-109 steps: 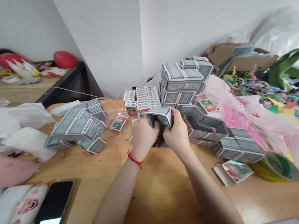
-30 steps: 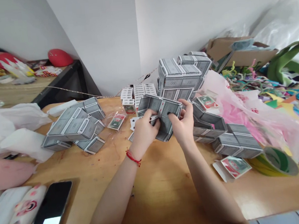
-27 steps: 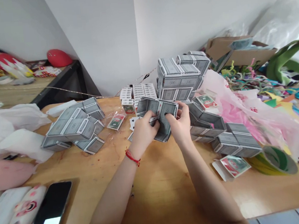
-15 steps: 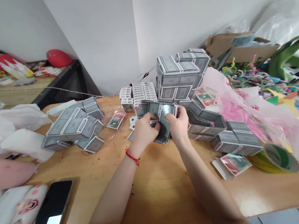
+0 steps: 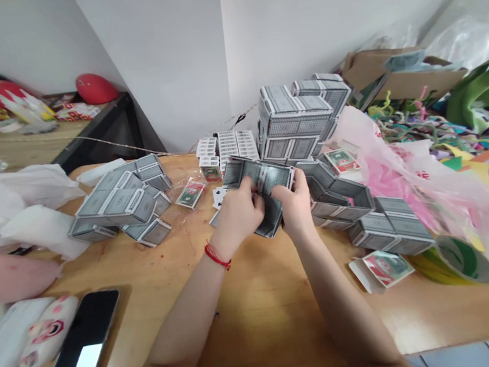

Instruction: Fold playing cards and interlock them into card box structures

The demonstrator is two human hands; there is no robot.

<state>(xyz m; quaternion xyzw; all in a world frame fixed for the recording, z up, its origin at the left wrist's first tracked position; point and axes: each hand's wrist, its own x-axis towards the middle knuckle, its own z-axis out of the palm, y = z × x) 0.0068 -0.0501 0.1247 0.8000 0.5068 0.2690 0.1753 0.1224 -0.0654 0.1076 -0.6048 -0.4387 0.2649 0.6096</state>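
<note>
My right hand (image 5: 295, 204) grips the right wall of a hollow structure of folded playing cards (image 5: 275, 175), thumb on the inner side and fingers behind. Curled fingers of my left hand (image 5: 239, 214), with a red string bracelet (image 5: 217, 256) at the wrist, press into the structure's middle. My own hand hides what the left fingertips touch. Just left of them lie loose playing cards (image 5: 219, 197), faces up. Close to my right hand stands another open card structure (image 5: 336, 195). Behind both hands rises a tall stack of card blocks (image 5: 294, 121).
Left are joined card blocks (image 5: 116, 199), a card pack (image 5: 191, 194) and a phone (image 5: 81, 349). Another person's arm (image 5: 15, 273) rests at the left edge. Right are a card block (image 5: 391, 226), an opened card box (image 5: 386, 269), a tape roll (image 5: 455, 261) and pink plastic (image 5: 426, 189).
The left fingers have shifted slightly within the structure, and the white card edge between them no longer shows. My right hand keeps its grip. The view has shifted slightly.
</note>
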